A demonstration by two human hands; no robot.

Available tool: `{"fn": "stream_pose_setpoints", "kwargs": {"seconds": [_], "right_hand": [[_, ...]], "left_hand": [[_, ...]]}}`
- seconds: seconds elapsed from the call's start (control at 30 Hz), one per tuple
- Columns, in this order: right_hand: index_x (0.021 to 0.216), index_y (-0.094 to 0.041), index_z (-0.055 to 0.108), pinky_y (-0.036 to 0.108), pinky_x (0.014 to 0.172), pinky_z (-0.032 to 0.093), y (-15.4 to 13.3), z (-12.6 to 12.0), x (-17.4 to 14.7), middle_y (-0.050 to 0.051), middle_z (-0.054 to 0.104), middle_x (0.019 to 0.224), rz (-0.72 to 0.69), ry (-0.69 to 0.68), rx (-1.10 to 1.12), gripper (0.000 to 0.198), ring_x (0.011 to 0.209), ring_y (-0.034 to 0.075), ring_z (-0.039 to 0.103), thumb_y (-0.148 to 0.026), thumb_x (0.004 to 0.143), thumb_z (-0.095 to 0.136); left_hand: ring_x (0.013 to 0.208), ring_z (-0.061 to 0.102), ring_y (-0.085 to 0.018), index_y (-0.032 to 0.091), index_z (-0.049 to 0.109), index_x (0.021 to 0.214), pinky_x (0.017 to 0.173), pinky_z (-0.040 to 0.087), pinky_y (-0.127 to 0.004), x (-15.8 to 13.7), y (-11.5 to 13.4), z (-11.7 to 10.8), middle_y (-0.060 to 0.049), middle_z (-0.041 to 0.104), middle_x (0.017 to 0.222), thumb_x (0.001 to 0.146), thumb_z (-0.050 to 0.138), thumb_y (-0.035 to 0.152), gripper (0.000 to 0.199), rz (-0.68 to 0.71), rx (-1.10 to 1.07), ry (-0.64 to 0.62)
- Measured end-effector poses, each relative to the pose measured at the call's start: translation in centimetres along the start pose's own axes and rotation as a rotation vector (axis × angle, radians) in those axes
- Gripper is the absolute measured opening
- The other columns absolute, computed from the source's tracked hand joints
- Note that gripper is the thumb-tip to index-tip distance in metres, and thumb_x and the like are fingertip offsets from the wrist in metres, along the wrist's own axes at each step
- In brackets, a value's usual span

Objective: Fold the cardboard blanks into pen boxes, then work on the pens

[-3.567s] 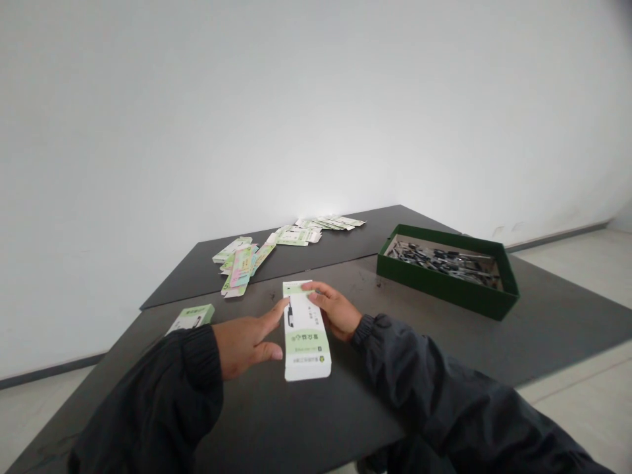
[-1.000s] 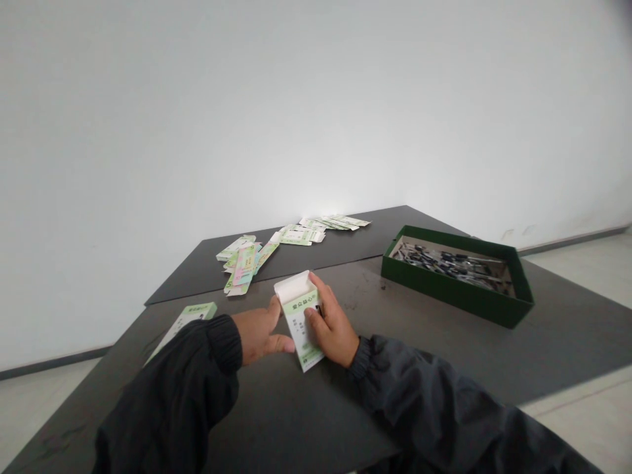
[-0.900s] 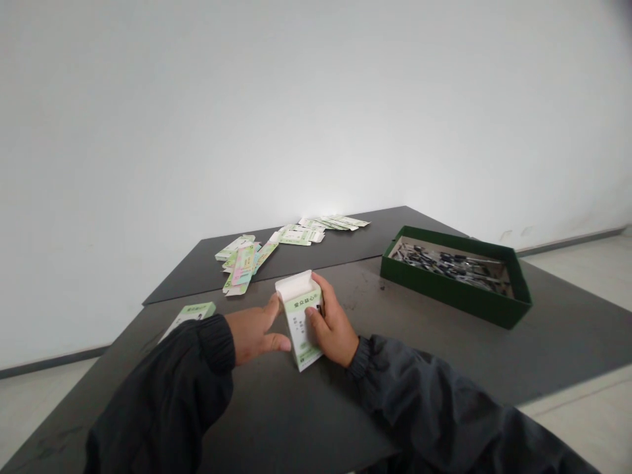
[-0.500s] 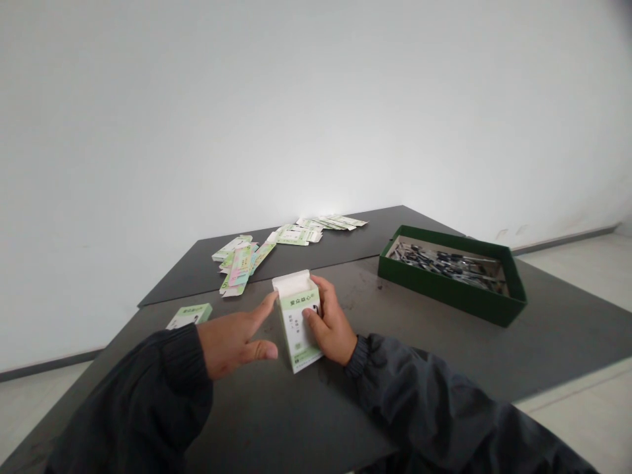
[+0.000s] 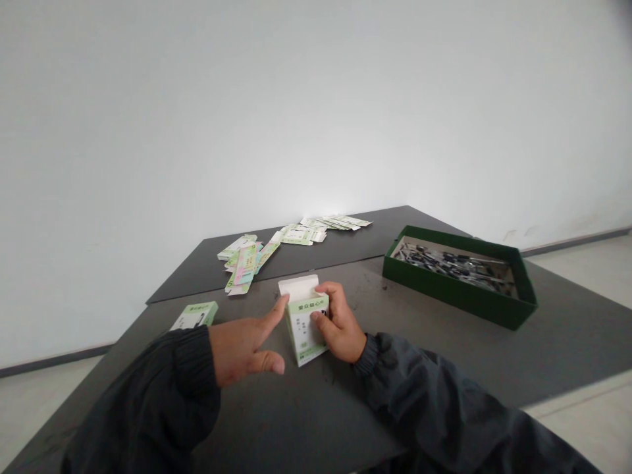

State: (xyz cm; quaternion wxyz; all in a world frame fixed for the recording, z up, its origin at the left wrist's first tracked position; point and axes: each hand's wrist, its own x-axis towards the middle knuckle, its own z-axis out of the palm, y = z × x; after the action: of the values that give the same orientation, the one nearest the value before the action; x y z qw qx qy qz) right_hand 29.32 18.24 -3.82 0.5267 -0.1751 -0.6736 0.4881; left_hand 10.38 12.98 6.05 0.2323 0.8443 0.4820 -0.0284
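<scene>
A small white and green carton [image 5: 307, 329] stands tilted above the near table, its top flap raised at the back. My right hand [image 5: 340, 324] grips it from the right side, thumb across the printed front. At the carton's upper left corner, the index fingertip of my left hand [image 5: 249, 343] reaches the edge of the opening; whether it touches cannot be told. The left thumb is spread away and that hand holds nothing. Behind my left wrist lies another green and white carton [image 5: 195, 316], partly covered by the sleeve.
A green open box [image 5: 459, 297] full of pens [image 5: 449, 264] sits at the right. Flattened cartons [image 5: 302, 234] lie spread at the back of the dark table [image 5: 355, 401]. A pile of green and pink flat cartons [image 5: 247, 264] lies left of centre, before the white wall.
The view has shifted slightly, so everything sits a little further right. The carton leans differently, showing more of its raised flap. My left hand stays close to its corner.
</scene>
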Motion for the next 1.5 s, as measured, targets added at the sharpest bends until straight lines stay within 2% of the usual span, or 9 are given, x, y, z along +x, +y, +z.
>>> {"fn": "stream_pose_setpoints", "kwargs": {"seconds": [0.23, 0.33, 0.5, 0.63, 0.8, 1.07, 1.27, 1.4, 1.5], "right_hand": [[0.105, -0.021, 0.025, 0.024, 0.061, 0.040, -0.4, 0.1, 0.0, 0.000, 0.046, 0.079, 0.000, -0.021, -0.016, 0.034, 0.067, 0.012, 0.046, -0.014, 0.076, 0.042], [0.105, -0.021, 0.025, 0.025, 0.062, 0.040, -0.6, 0.3, 0.1, 0.001, 0.046, 0.081, -0.013, -0.014, -0.010, 0.036, 0.068, 0.012, 0.046, -0.013, 0.074, 0.043], [0.105, -0.021, 0.025, 0.023, 0.059, 0.040, -0.7, 0.3, 0.1, 0.001, 0.045, 0.081, -0.016, 0.001, 0.020, 0.035, 0.065, 0.011, 0.045, -0.017, 0.075, 0.043], [0.102, -0.019, 0.034, 0.025, 0.061, 0.039, -0.9, 0.0, 0.2, 0.002, 0.046, 0.082, -0.074, 0.062, -0.033, 0.024, 0.068, 0.012, 0.045, -0.025, 0.079, 0.039], [0.086, -0.017, 0.049, 0.024, 0.063, 0.037, -1.3, -0.6, 0.9, 0.002, 0.049, 0.076, -0.089, 0.152, -0.146, 0.020, 0.069, 0.013, 0.045, -0.028, 0.084, 0.033], [0.081, -0.016, 0.051, 0.023, 0.060, 0.038, -1.5, -0.9, 1.1, 0.002, 0.050, 0.073, -0.055, 0.038, -0.101, 0.015, 0.065, 0.011, 0.046, -0.029, 0.081, 0.042], [0.077, -0.015, 0.052, 0.024, 0.061, 0.037, -1.9, -1.4, 1.3, 0.003, 0.052, 0.073, -0.062, 0.015, -0.132, 0.020, 0.066, 0.011, 0.046, -0.026, 0.083, 0.036], [0.084, -0.018, 0.047, 0.022, 0.056, 0.037, -1.7, -1.3, 1.6, 0.000, 0.048, 0.071, -0.021, 0.017, -0.010, 0.008, 0.061, 0.010, 0.043, -0.022, 0.080, 0.041], [0.095, -0.021, 0.039, 0.020, 0.053, 0.037, -1.5, -1.0, 1.9, -0.001, 0.046, 0.073, 0.008, 0.009, 0.153, 0.019, 0.059, 0.009, 0.043, -0.021, 0.077, 0.044]], "left_hand": [[0.100, 0.048, -0.027, 0.013, -0.022, 0.128, 0.076, 0.036, -0.030, -0.2, 0.6, 0.2, -0.018, 0.035, 0.126, 0.072, 0.039, 0.062, 0.097, -0.016, -0.105, -0.043], [0.095, 0.053, -0.025, 0.011, -0.024, 0.127, 0.075, 0.037, -0.028, -0.4, 1.2, 0.1, -0.021, 0.035, 0.126, 0.072, 0.040, 0.062, 0.098, -0.034, -0.148, -0.077], [0.094, 0.054, -0.024, 0.008, -0.024, 0.127, 0.075, 0.037, -0.029, -0.5, 2.1, -0.3, -0.019, 0.050, 0.112, 0.071, 0.038, 0.063, 0.099, -0.045, -0.116, -0.122], [0.085, 0.057, -0.023, 0.010, -0.021, 0.128, 0.072, 0.038, -0.029, -0.6, 2.5, -0.6, -0.019, 0.048, 0.116, 0.069, 0.032, 0.069, 0.099, -0.065, -0.070, -0.138], [0.099, 0.050, -0.026, 0.008, -0.019, 0.129, 0.075, 0.037, -0.030, -0.8, 2.1, -0.3, -0.020, 0.048, 0.115, 0.066, 0.025, 0.073, 0.100, -0.044, -0.032, -0.111], [0.099, 0.050, -0.027, 0.012, -0.020, 0.129, 0.075, 0.038, -0.033, -1.4, 1.0, 0.3, -0.020, 0.052, 0.110, 0.066, 0.025, 0.073, 0.098, -0.061, -0.027, -0.133], [0.089, 0.056, -0.024, 0.014, -0.021, 0.129, 0.075, 0.038, -0.032, -1.2, 1.1, 0.2, -0.018, 0.050, 0.113, 0.072, 0.034, 0.064, 0.093, -0.064, -0.029, -0.163], [0.085, 0.058, -0.022, 0.015, -0.019, 0.129, 0.075, 0.038, -0.032, -1.2, 1.0, 0.3, -0.018, 0.050, 0.113, 0.073, 0.035, 0.062, 0.091, -0.056, -0.050, -0.169], [0.082, 0.059, -0.022, 0.015, -0.017, 0.130, 0.073, 0.039, -0.031, -1.1, 0.9, 0.4, -0.018, 0.051, 0.112, 0.073, 0.036, 0.062, 0.091, -0.050, -0.080, -0.162]]}}
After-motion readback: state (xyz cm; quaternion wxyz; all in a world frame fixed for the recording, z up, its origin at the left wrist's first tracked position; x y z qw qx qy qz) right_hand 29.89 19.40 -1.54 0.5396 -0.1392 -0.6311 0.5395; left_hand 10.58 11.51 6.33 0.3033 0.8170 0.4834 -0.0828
